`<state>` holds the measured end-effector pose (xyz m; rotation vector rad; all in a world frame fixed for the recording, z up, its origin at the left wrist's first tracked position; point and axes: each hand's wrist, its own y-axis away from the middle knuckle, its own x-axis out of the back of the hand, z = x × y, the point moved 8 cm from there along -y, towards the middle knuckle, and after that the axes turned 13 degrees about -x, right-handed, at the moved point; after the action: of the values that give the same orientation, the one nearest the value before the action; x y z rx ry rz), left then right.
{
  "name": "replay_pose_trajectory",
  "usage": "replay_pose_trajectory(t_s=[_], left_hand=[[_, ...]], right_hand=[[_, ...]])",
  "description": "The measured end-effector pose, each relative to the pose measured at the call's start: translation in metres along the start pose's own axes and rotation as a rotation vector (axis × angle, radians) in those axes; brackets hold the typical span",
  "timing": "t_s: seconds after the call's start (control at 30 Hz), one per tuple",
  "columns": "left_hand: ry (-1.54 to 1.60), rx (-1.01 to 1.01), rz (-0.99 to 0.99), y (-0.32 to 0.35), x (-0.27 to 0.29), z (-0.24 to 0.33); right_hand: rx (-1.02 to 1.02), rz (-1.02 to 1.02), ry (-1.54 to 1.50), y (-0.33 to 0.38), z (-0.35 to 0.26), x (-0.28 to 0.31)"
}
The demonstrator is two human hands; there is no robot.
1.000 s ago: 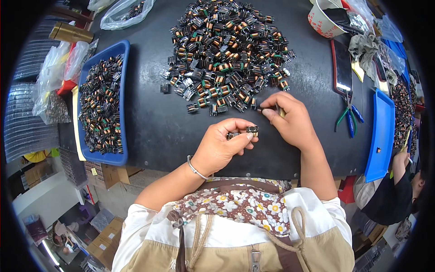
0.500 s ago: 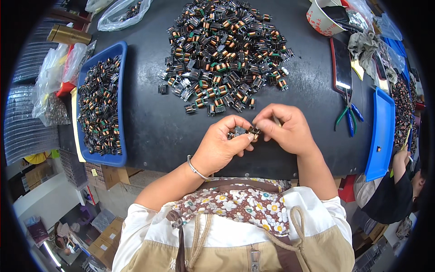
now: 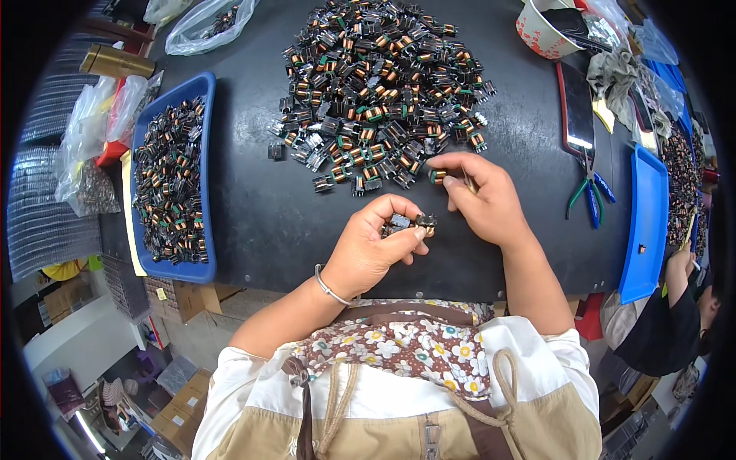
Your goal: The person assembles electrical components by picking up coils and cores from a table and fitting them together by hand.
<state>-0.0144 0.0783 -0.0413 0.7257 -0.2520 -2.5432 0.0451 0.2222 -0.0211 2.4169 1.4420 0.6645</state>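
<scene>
My left hand is closed around several small wire-wound coils with black bases, thumb and forefinger pressing one at its fingertips. To the right and slightly farther away, my right hand pinches a copper-coloured coil between thumb and forefinger, near the front edge of a big heap of coils. Something thin and pale, too small to name, is tucked in the right hand's curled fingers. Each coil in the heap has copper winding, a black body and metal pins; some carry green parts.
On the left stands a blue tray full of coils. An open plastic bag lies at the back left. Pliers, a dark red-edged tablet-like slab, a patterned tub and a shallow blue tray occupy the right. Another person's arm is beyond.
My right hand has moved away from the left toward the heap and now pinches a coil there. The left hand stays nearly in place, still holding its coils.
</scene>
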Motion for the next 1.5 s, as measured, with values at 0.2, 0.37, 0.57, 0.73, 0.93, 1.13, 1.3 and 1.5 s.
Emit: replay_pose_trajectory(t_s=[0.2, 0.37, 0.57, 0.73, 0.93, 1.13, 1.3, 1.5], left_hand=[[0.463, 0.075, -0.160, -0.001, -0.012, -0.004], [0.547, 0.090, -0.163, -0.003, -0.009, -0.004], [0.285, 0.145, -0.017, -0.002, -0.004, -0.009], [0.157, 0.120, 0.007, -0.004, -0.003, -0.006], [0.035, 0.045, 0.028, -0.004, -0.001, 0.000], [-0.010, 0.020, 0.027, -0.002, 0.000, 0.002], [0.009, 0.023, 0.062, -0.002, 0.003, 0.002], [0.031, 0.005, 0.085, -0.006, 0.000, 0.001]], right_hand=[[-0.027, -0.125, -0.336, 0.006, 0.005, 0.000], [-0.055, -0.270, -0.315, 0.010, 0.003, -0.004], [0.185, -0.299, -0.208, 0.016, -0.017, -0.014], [0.215, -0.072, 0.026, 0.013, -0.016, 0.006], [0.126, 0.647, 0.513, 0.002, -0.009, 0.062], [0.154, 0.357, 0.412, -0.003, -0.006, 0.036], [0.019, -0.030, -0.017, 0.004, 0.002, 0.016], [0.235, -0.238, -0.070, 0.017, -0.018, -0.002]])
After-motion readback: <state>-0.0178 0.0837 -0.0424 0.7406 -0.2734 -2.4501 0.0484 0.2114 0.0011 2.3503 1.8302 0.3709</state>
